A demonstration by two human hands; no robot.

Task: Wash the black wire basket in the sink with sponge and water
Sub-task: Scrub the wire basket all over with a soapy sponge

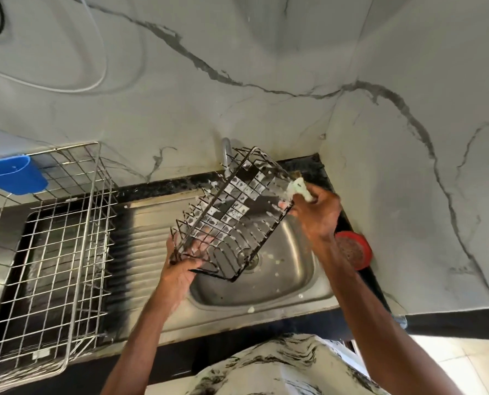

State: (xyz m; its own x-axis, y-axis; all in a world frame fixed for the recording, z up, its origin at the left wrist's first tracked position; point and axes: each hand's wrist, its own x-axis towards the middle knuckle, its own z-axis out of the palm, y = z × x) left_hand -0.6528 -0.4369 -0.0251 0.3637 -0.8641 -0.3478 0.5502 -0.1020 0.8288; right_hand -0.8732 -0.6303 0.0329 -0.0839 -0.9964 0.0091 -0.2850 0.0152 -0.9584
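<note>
Seemingly midway, we grip the sudsy basket over the sink with our left hand, our right hand pinching the sponge against its far corner; rinsing remains.

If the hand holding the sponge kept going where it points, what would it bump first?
Likely the far end of the black wire basket: the right hand points up-left, and its pale sponge seems to touch those wires. The curved metal tap stands behind; depth is unclear.

Chipped coating on the black wire basket, foamy sponge, brushed steel in the sink, bright metal wire rack left, glossy blue plastic tub, smooth marble-veined wall.
</note>
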